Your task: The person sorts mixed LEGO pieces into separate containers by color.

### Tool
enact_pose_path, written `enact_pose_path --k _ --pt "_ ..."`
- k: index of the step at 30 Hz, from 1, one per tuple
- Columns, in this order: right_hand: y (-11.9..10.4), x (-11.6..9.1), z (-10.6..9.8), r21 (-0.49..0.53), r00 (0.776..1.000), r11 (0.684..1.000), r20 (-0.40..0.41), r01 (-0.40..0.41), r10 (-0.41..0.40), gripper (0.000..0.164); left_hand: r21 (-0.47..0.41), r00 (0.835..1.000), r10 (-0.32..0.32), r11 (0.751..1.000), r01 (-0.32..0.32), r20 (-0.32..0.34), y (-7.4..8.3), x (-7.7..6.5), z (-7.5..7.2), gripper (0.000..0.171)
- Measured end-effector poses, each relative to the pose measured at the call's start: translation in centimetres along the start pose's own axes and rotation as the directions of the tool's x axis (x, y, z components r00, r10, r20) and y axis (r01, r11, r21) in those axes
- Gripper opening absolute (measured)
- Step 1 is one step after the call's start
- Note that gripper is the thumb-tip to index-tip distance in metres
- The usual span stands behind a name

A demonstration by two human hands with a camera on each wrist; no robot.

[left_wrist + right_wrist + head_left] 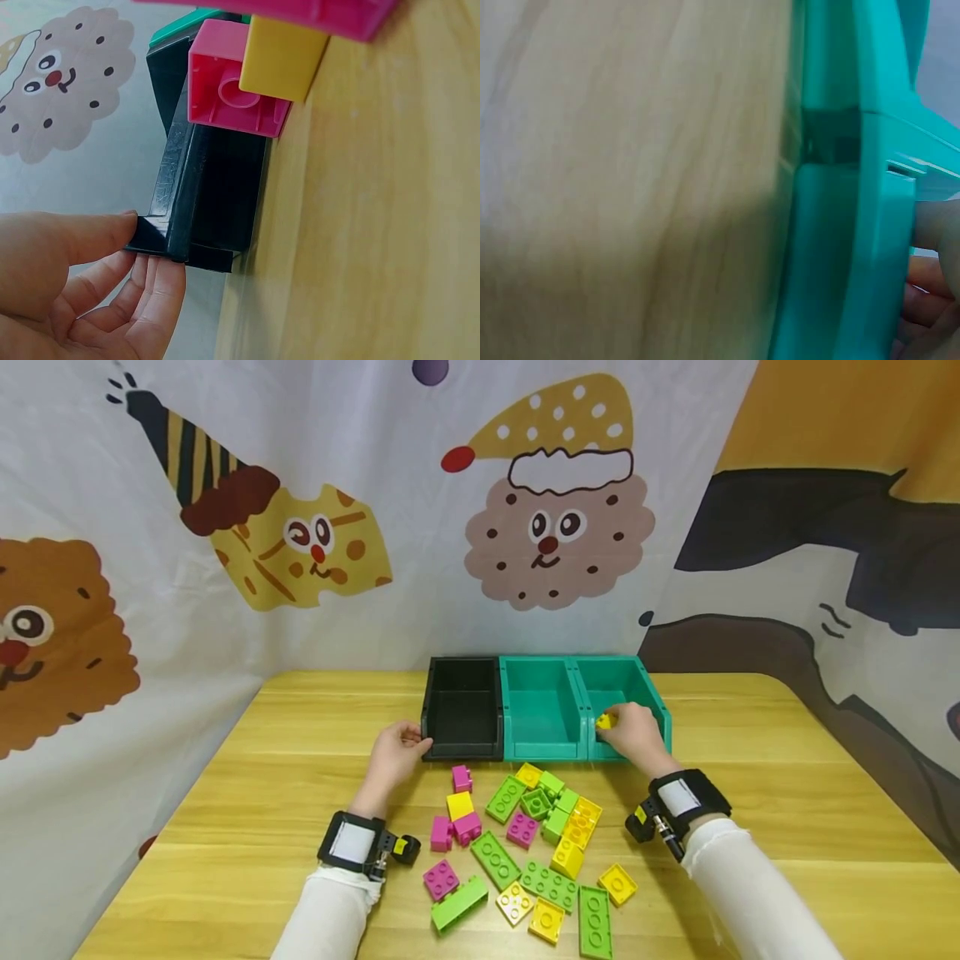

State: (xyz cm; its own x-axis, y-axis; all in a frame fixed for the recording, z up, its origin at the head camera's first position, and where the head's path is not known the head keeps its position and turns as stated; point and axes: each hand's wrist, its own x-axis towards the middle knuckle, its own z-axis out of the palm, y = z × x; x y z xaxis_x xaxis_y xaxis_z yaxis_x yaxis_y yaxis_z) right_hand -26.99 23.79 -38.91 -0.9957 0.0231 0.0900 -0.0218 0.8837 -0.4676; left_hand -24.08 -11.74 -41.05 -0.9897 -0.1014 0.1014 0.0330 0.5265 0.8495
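Note:
My left hand (396,750) pinches the front left corner of the black bin (462,750). In the left wrist view the thumb lies on top of the rim, with fingers (157,304) below it. On the other side, my right hand (636,735) holds a yellow toy block (605,721) at the front of the right-hand teal bin (611,672). The hand covers most of this block. In the right wrist view the teal front wall (881,247) hides the fingertips and the block.
Between the black bin and the right-hand one stands another teal bin (544,750). Pink, yellow and green toy blocks lie scattered before the bins, including a long green block (595,920) and a pink block (441,879). A printed cloth (420,635) hangs behind the wooden table (300,760).

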Motion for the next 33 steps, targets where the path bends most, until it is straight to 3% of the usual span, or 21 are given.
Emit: enact_pose_path --k 14,23,33 --pt "0.1 0.6 0.4 -0.005 0.996 0.997 0.037 -0.078 0.078 0.038 -0.008 1.0 -0.006 1.0 0.006 -0.005 0.0 -0.1 -0.1 0.019" --pt "0.2 1.2 0.6 -0.103 0.99 0.987 0.064 -0.121 0.128 0.045 -0.004 1.0 -0.005 1.0 0.005 -0.004 0.1 -0.2 -0.1 0.018" --pt "0.3 1.3 0.5 -0.141 0.987 0.984 0.098 -0.11 0.125 0.049 0.003 1.0 -0.013 1.0 0.013 0.0 0.1 -0.1 0.0 0.019"
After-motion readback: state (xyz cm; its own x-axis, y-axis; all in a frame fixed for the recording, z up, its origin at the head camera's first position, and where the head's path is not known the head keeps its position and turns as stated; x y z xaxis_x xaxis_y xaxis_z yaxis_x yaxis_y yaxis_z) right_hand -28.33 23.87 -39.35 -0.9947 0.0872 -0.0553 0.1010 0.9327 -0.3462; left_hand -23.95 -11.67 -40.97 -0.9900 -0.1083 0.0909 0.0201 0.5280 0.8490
